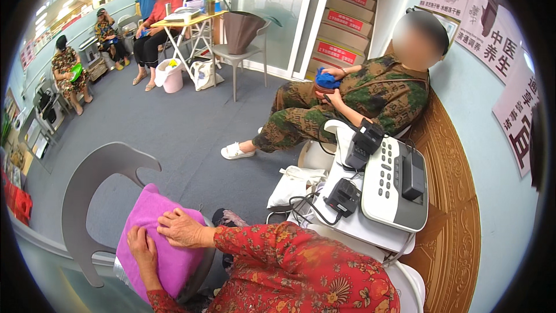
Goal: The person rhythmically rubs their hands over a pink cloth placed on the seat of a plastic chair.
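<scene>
A pink cloth lies over something on the seat of a grey plastic chair; what it covers is mostly hidden, apart from a silvery edge at the lower left. My right hand is on top of the cloth with its fingers bent into it. Close beside it, my left hand also has curled fingers on the cloth, nearer its left side. Red floral sleeves cover both my arms.
A white stand on my right bears a white-and-grey device with buttons, black adapters and cables. A white bag sits below. Beyond, a seated person holds a blue cloth and a brown container. Several people, a folding table and stairs are farther off.
</scene>
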Motion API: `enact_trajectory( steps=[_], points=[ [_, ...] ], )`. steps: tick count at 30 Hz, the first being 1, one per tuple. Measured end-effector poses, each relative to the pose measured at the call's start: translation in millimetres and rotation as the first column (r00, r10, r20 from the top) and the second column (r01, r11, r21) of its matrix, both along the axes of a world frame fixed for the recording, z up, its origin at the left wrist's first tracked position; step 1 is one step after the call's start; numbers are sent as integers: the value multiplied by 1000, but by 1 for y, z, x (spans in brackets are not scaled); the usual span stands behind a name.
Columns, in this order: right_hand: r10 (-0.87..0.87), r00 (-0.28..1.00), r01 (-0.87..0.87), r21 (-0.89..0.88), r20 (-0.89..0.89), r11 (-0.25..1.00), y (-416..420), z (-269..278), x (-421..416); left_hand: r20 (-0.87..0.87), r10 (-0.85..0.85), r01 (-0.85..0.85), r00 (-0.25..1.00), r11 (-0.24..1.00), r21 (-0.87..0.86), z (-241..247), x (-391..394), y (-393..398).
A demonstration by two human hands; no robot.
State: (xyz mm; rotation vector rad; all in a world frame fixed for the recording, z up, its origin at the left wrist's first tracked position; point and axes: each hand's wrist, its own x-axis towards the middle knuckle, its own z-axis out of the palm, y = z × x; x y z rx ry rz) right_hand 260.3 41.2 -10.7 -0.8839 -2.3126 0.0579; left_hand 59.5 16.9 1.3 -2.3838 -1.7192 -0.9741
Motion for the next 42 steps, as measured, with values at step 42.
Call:
enact_trajectory(
  steps=[42],
  points=[
    [-30,991,25,-42,-131,999,26,-16,-45,43,-1,3,999,999,-47,-28,-46,29]
  ],
)
